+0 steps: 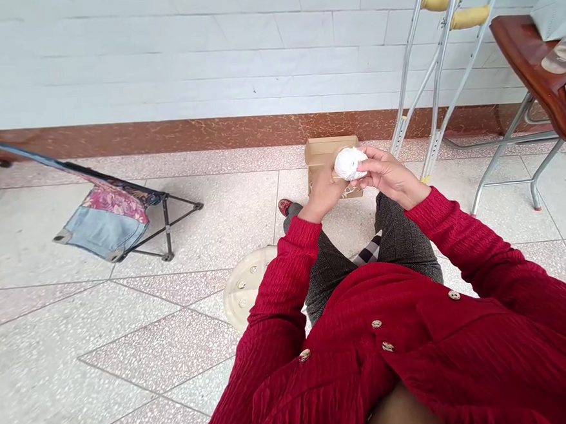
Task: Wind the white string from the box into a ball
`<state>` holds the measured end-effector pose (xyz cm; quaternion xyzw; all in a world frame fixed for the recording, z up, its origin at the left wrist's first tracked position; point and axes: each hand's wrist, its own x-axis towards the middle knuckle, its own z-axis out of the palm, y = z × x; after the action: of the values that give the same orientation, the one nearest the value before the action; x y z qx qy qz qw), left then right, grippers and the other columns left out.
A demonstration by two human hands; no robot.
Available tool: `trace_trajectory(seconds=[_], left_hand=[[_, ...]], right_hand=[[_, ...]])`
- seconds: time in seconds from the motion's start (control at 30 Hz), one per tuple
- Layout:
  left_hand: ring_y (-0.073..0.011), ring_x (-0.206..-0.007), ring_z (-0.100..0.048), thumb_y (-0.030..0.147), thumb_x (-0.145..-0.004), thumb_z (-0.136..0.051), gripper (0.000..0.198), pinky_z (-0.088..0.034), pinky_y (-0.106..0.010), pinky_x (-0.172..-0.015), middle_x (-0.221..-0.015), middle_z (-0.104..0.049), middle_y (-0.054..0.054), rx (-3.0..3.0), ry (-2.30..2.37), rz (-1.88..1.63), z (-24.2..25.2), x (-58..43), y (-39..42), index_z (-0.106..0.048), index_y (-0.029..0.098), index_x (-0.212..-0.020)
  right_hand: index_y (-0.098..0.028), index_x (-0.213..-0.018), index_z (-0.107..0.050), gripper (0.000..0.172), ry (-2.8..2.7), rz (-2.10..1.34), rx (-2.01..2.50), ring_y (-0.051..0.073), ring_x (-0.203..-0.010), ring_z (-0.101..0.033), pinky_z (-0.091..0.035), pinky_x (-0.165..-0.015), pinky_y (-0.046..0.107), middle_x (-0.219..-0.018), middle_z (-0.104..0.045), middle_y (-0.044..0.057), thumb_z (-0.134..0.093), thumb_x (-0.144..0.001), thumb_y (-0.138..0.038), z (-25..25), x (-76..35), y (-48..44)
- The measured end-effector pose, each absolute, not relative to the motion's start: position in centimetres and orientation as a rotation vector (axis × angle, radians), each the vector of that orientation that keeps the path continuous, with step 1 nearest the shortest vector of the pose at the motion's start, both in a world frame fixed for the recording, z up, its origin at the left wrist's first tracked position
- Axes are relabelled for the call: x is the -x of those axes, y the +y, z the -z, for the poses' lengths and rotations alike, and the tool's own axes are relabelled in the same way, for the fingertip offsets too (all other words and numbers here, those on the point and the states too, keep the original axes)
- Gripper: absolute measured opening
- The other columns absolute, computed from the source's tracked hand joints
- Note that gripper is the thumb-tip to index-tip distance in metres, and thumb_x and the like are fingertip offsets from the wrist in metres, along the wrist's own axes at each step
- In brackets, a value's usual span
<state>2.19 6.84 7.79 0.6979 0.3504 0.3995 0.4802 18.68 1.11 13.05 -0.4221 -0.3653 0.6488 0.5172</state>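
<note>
A ball of white yarn [348, 163] is held between my two hands above an open cardboard box [331, 149] on the floor. My left hand [327, 189] grips the ball from the left and below, its fingers partly hidden behind it. On the right side, the fingers and thumb of my right hand [384, 174] close on the ball's edge. Some loose white strands [352, 192] show in the box below my hands; the rest of its inside is mostly covered by them.
Metal crutches [435, 66] with yellow grips lean on the tiled wall at right. Beside them stands a brown table [524, 53] bearing a bottle [563, 53]. To the left is a folding fabric chair [104, 218]. A round beige stool [243, 292] is partly under me.
</note>
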Motion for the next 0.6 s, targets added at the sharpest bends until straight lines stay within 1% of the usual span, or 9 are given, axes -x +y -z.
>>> trace_trajectory(seconds=[0.07, 0.13, 0.2, 0.27, 0.33, 0.4, 0.47, 0.6], left_hand=[[-0.0257, -0.107, -0.068, 0.017, -0.083, -0.069, 0.021, -0.049, -0.035, -0.098, -0.108, -0.077, -0.006, -1.628, 0.879, -0.986, -7.5, -3.4, 6.7, -0.074, 0.015, -0.103], [-0.0223, -0.092, -0.068, 0.022, -0.088, -0.064, 0.013, -0.05, -0.033, -0.088, -0.092, -0.077, -0.004, -1.569, 0.919, -1.007, -6.7, -3.9, 6.3, -0.074, 0.015, -0.092], [-0.02, -0.082, -0.066, 0.032, -0.094, -0.06, 0.024, -0.05, -0.032, -0.083, -0.081, -0.075, -0.003, -1.565, 0.907, -0.991, -6.2, -3.7, 5.6, -0.073, 0.015, -0.082], [-0.019, -0.076, -0.065, 0.042, -0.097, -0.057, 0.037, -0.05, -0.032, -0.082, -0.075, -0.073, -0.004, -1.605, 0.847, -0.919, -6.0, -3.0, 4.9, -0.071, 0.017, -0.075], [-0.019, -0.076, -0.066, 0.048, -0.098, -0.057, 0.04, -0.05, -0.032, -0.084, -0.073, -0.073, -0.004, -1.641, 0.793, -0.85, -6.1, -2.2, 4.2, -0.072, 0.018, -0.074], [-0.0193, -0.078, -0.067, 0.048, -0.097, -0.057, 0.039, -0.05, -0.032, -0.087, -0.073, -0.073, -0.003, -1.657, 0.775, -0.802, -6.5, -1.5, 3.6, -0.072, 0.019, -0.076], [-0.0195, -0.079, -0.068, 0.045, -0.098, -0.057, 0.036, -0.05, -0.033, -0.087, -0.072, -0.073, -0.003, -1.657, 0.766, -0.758, -6.9, -1.0, 3.1, -0.072, 0.019, -0.076], [-0.0196, -0.076, -0.07, 0.039, -0.097, -0.056, 0.028, -0.051, -0.032, -0.086, -0.064, -0.07, -0.001, -1.613, 0.751, -0.688, -7.2, -0.5, 2.8, -0.071, 0.019, -0.085]], right_hand=[[-0.018, -0.109, -0.062, 0.043, -0.874, -1.58, 1.007, 0.013, -0.062, -0.072, -0.055, -0.049, 0.019, -0.086, -0.075, 0.002, -0.085, -0.073, -0.025, -13.2, -18.6, 1.1], [-0.019, -0.11, -0.062, 0.043, -0.876, -1.581, 1.002, 0.013, -0.063, -0.072, -0.055, -0.05, 0.019, -0.087, -0.075, 0.002, -0.084, -0.074, -0.025, -13.4, -18.9, 1.1], [-0.018, -0.11, -0.062, 0.042, -0.876, -1.565, 1.011, 0.013, -0.064, -0.071, -0.056, -0.052, 0.02, -0.086, -0.075, 0.002, -0.084, -0.075, -0.024, -13.3, -19.4, 1.2], [-0.019, -0.108, -0.062, 0.04, -0.86, -1.536, 1.013, 0.012, -0.064, -0.071, -0.058, -0.054, 0.02, -0.087, -0.075, 0.001, -0.084, -0.076, -0.024, -13.1, -19.9, 1.4], [-0.019, -0.106, -0.062, 0.037, -0.836, -1.502, 0.994, 0.011, -0.066, -0.07, -0.061, -0.059, 0.021, -0.092, -0.075, 0.001, -0.084, -0.077, -0.025, -12.8, -20.3, 1.6], [-0.02, -0.103, -0.063, 0.035, -0.822, -1.476, 0.988, 0.01, -0.068, -0.07, -0.062, -0.063, 0.022, -0.097, -0.075, 0.002, -0.084, -0.077, -0.026, -12.4, -20.4, 2.0], [-0.02, -0.1, -0.064, 0.034, -0.822, -1.436, 1.029, 0.011, -0.067, -0.07, -0.061, -0.06, 0.022, -0.095, -0.075, 0.002, -0.085, -0.075, -0.026, -12.0, -20.3, 2.3], [-0.02, -0.097, -0.065, 0.033, -0.821, -1.342, 1.111, 0.01, -0.061, -0.068, -0.056, -0.052, 0.019, -0.087, -0.074, 0.001, -0.086, -0.073, -0.026, -11.4, -19.9, 2.6]])
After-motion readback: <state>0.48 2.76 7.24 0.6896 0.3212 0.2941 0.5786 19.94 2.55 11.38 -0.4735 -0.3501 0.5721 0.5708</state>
